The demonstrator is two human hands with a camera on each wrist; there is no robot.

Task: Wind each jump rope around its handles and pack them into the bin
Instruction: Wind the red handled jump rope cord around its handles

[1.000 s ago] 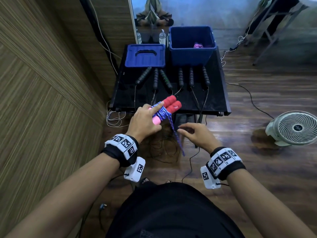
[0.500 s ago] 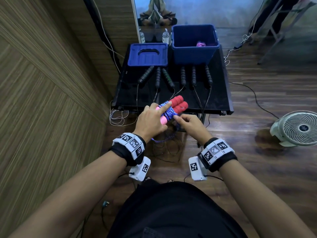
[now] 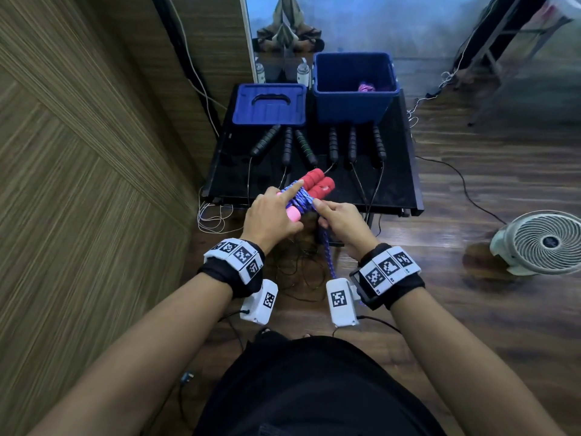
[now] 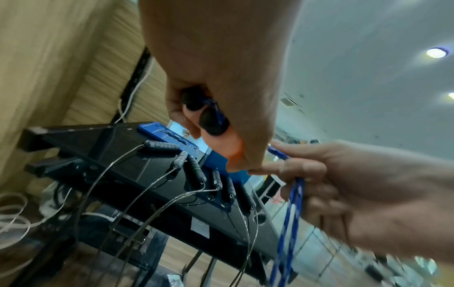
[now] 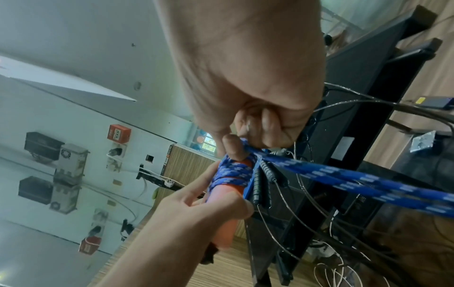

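Observation:
My left hand (image 3: 273, 212) grips the two red-and-pink handles (image 3: 316, 185) of a jump rope held side by side, index finger laid along the wound blue rope (image 3: 301, 199). My right hand (image 3: 339, 223) pinches the loose blue rope (image 5: 343, 180) right beside the coil (image 5: 232, 173); its tail hangs down between my wrists (image 3: 328, 259). The handles' ends poke from my left fist (image 4: 211, 124) in the left wrist view. An open blue bin (image 3: 355, 89) stands at the table's far right, with a purple bundle (image 3: 366, 87) inside.
Several black-handled jump ropes (image 3: 333, 146) lie in a row on the black table (image 3: 396, 184), their thin cables hanging off the near edge. The blue lid (image 3: 270, 103) lies left of the bin. A white fan (image 3: 547, 242) stands on the floor at right. A wooden wall runs along the left.
My right hand rose from below and came up against the coil, pinching the rope there. The handles stayed in my left hand, and the hanging tail is shorter.

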